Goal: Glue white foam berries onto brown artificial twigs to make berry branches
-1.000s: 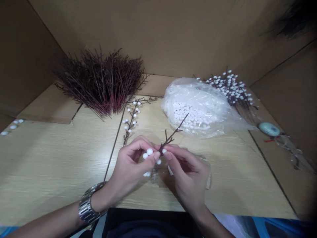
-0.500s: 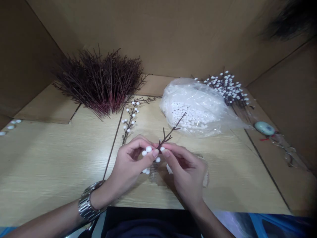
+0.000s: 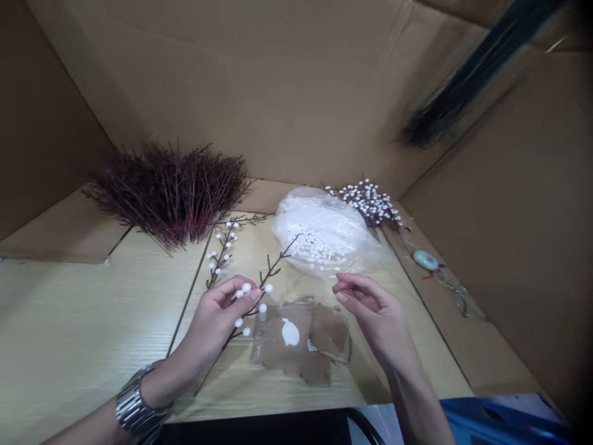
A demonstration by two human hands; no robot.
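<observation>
My left hand (image 3: 214, 321) pinches a thin dark twig (image 3: 273, 266) that carries a few white beads near my fingers; its bare tip points up and right toward the bag. My right hand (image 3: 370, 309) hovers apart from the twig, just below a clear plastic bag of white beads (image 3: 324, 238), with fingers curled and fingertips drawn together; nothing shows in them. Between the hands lies a brown cardboard scrap (image 3: 301, 343) with a white blob on it.
A bundle of bare dark red twigs (image 3: 169, 191) lies at the back left. One beaded twig (image 3: 221, 253) rests on the table. Finished beaded twigs (image 3: 368, 204) are heaped behind the bag. A small teal object (image 3: 425, 259) sits at the right. Cardboard walls surround the table.
My right hand has left the twig and moved right toward the bag. The left hand keeps the twig, now further left. The view has tilted upward.
</observation>
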